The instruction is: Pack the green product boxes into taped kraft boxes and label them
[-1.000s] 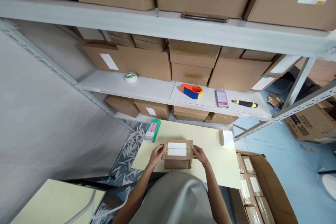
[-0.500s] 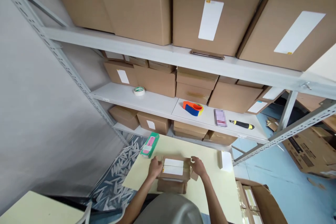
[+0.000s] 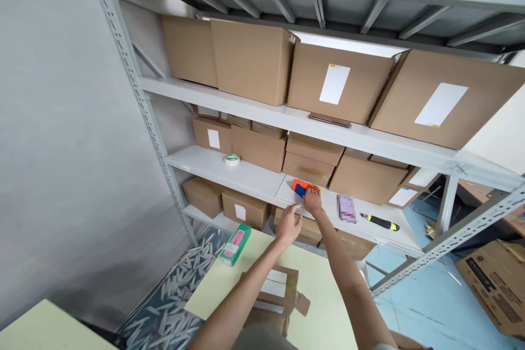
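So the orange-and-blue tape dispenser point(image 3: 299, 187) is sitting on the middle shelf point(image 3: 256, 178), and the right hand point(image 3: 313, 200) is covering its near end. The fingers are touching it, but I can't tell if they're actually closing around it. The left hand point(image 3: 289, 225) is hovering empty by the shelf edge, fingers open and slightly curling.

A blurry purple stack point(image 3: 346, 208) is lying just beside the dispenser, with the yellow-and-black cutter point(image 3: 380, 222) resting past it. The white tape roll point(image 3: 232, 160) is sitting further left. Down on the pale table point(image 3: 328, 290), the labeled carton point(image 3: 291, 284) is resting with a flap point(image 3: 302, 304) sticking out, partly hiding behind the left forearm.

My worry: if those fingers are only getting a shallow hold, the dispenser could be slipping off the edge, and a sideways swing could be knocking the stack.
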{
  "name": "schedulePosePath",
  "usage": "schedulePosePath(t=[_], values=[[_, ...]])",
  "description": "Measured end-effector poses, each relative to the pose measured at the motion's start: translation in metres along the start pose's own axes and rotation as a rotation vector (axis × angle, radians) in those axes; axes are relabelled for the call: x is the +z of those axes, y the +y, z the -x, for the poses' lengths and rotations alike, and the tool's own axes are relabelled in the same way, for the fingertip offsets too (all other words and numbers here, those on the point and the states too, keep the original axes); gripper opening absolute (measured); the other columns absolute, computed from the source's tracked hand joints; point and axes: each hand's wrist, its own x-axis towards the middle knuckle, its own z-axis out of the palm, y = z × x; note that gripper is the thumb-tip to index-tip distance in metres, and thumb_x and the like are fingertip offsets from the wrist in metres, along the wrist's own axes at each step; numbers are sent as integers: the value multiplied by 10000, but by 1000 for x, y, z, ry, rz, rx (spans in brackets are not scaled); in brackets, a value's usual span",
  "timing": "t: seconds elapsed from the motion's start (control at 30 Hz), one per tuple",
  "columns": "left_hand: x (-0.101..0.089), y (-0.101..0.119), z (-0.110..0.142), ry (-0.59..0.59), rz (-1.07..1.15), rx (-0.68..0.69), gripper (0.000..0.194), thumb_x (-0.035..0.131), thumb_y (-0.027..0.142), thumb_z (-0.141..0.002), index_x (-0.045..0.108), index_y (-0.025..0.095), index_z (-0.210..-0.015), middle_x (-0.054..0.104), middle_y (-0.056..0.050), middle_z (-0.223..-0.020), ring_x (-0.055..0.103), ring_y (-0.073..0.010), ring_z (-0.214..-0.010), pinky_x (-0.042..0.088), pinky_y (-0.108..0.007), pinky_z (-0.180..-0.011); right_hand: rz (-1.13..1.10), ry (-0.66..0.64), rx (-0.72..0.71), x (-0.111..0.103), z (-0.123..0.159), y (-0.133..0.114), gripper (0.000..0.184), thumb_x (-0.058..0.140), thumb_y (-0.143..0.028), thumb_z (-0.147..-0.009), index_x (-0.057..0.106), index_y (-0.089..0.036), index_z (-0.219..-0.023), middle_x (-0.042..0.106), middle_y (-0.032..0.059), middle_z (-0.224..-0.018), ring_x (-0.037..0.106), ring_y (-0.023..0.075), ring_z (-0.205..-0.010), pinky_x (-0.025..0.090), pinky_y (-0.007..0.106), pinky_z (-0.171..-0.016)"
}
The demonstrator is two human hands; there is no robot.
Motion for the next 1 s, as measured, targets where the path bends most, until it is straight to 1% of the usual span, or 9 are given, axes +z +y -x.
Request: schedulePosePath(t=[0.17, 0.3, 0.4, 0.5, 0.6, 0.7, 0.77, 0.83, 1.0], values=[[-7, -4, 26, -52, 22, -90, 406, 665, 100, -928, 740, 217, -1310, 773, -121, -1365, 702, -306, -1356, 522, -527, -1238, 17, -31, -12, 0, 0, 2, 411, 547, -115, -1032, 622, 20, -1412, 764, 314, -1271, 723, 337, -1256, 462, 416, -1143], [-18, -20, 55, -50, 132, -201, 341, 667, 116, -936, 755, 212, -1252, 795, -125, -1343, 739, -298, -1314, 554, -523, -1205, 21, -38, -35, 6, 20, 6, 422, 508, -144, -1056, 587, -20, -1451, 762, 285, -1302, 707, 322, -1269, 461, 416, -1159], [-28, -32, 88, -24, 261, -302, 245, 689, 176, -953, 757, 217, -1184, 827, -120, -1239, 787, -276, -1213, 597, -500, -1145, -146, 39, -88, 23, 64, 8, 444, 515, -216, -1060, 563, -45, -1466, 755, 279, -1314, 703, 354, -1263, 474, 471, -1170], [-38, -38, 130, 24, 368, -378, 224, 741, 311, -962, 735, 222, -1168, 831, -108, -1149, 810, -245, -1101, 650, -438, -1039, -556, 26, -88, 52, 132, 2, 415, 554, -415, -1073, 605, -132, -1372, 782, 219, -1206, 747, 357, -1119, 568, 478, -1031], [-49, -36, 169, 95, 385, -407, 324, 777, 451, -953, 710, 221, -1171, 815, -99, -1115, 806, -231, -1033, 670, -394, -953, -1027, -90, -4, 83, 208, -17, 473, 601, -637, -1035, 632, -201, -1217, 788, 135, -1083, 750, 298, -970, 608, 431, -910], [-58, -34, 198, 68, 381, -428, 348, 765, 534, -962, 726, 216, -1101, 816, -102, -1095, 807, -241, -1016, 672, -398, -946, -1321, -137, 160, 106, 268, -41, 554, 691, -722, -952, 624, -211, -1158, 776, 108, -1055, 731, 264, -939, 612, 428, -920], [-63, -34, 209, 15, 383, -446, 358, 755, 559, -969, 740, 215, -1071, 824, -105, -1080, 812, -252, -1012, 673, -409, -956, -1426, -155, 244, 113, 291, -51, 585, 738, -732, -917, 619, -217, -1168, 771, 104, -1072, 728, 261, -963, 612, 439, -957], [-68, -34, 216, -30, 379, -454, 362, 751, 566, -970, 746, 216, -1064, 826, -104, -1071, 813, -259, -1001, 675, -412, -954, -1475, -178, 270, 113, 302, -55, 598, 763, -733, -905, 617, -227, -1187, 769, 101, -1103, 725, 263, -998, 608, 445, -994], [-77, -31, 222, -137, 337, -413, 349, 703, 555, -1010, 758, 220, -1093, 816, -104, -1100, 795, -251, -973, 661, -396, -928, -1469, -284, 226, 104, 305, -53, 580, 732, -750, -931, 646, -236, -1186, 769, 87, -1122, 714, 263, -1006, 606, 434, -993]])
